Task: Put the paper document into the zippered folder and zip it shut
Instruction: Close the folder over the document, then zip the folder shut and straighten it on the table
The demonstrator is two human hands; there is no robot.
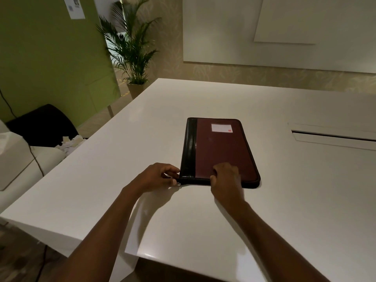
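Maroon zippered folder (218, 151) lies closed on the tabletop (284, 200), right hand (225, 176) pressing its near edge, left hand (160, 176) pinching the corner zip pull; zipping apparently finishing, next a check of closure.

A potted palm (132, 49) stands beyond the white table (142, 129), a black chair (42, 125) at left.
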